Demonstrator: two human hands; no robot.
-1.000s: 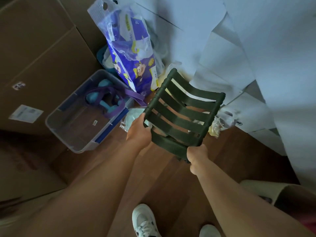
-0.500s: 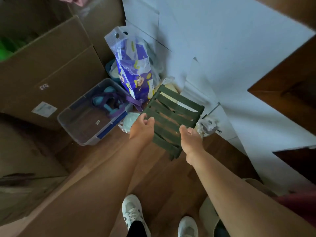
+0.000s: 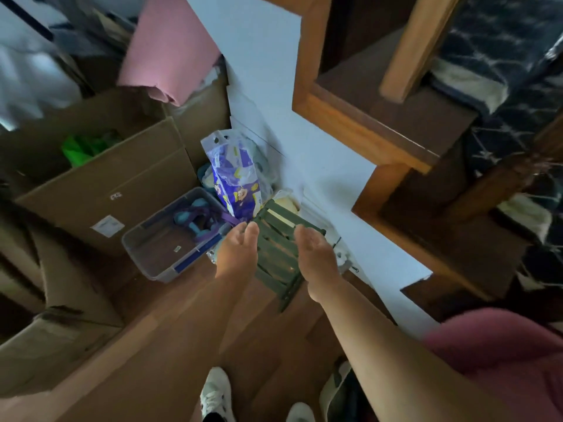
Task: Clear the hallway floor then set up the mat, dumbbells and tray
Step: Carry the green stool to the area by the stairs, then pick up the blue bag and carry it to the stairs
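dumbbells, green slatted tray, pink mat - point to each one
dumbbells (image 3: 197,205): head view, teal end of one
green slatted tray (image 3: 269,276): head view, a lower slat
pink mat (image 3: 170,47): head view, its broad flat face

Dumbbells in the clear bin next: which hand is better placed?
Left, probably. The left hand is open, holds nothing, and sits beside the clear bin with the blue dumbbells. The right hand, also open, is on the far side of the green slatted rack, so it would reach across.
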